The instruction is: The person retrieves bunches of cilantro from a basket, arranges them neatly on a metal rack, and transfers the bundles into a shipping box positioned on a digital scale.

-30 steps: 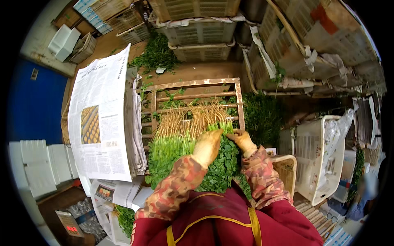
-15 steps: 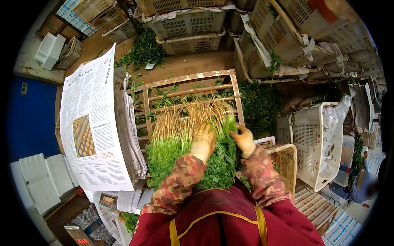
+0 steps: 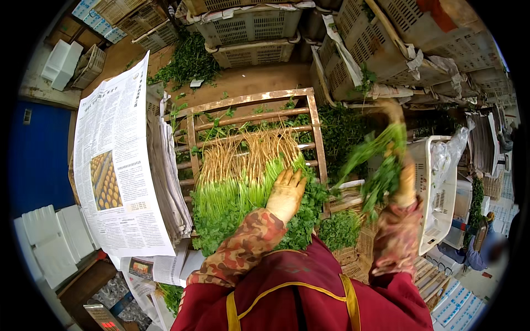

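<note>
Leafy herbs with long brown roots (image 3: 232,198) lie side by side across a rusty metal rack (image 3: 251,97), roots toward the far side. My left hand (image 3: 284,190), gloved in pale yellow, lies on their stems and leaves with fingers stretched out. My right hand (image 3: 404,181), also gloved and blurred by motion, grips a loose bunch of greens (image 3: 380,154) off to the right of the rack, above a white plastic basket's near side. A thick stack of newspapers (image 3: 116,127) sits just left of the rack.
Stacked plastic crates (image 3: 243,27) line the back and right. A heap of greens (image 3: 185,60) lies on the floor behind the rack. The white basket (image 3: 436,220) stands at the right, white foam boxes (image 3: 49,237) at the left, and more greens (image 3: 337,231) lie below right of the rack.
My right hand has swung out to the right, lifting a bunch away from the rack. My left hand has shifted a little rightward on the herbs, its fingers straighter than a second ago.
</note>
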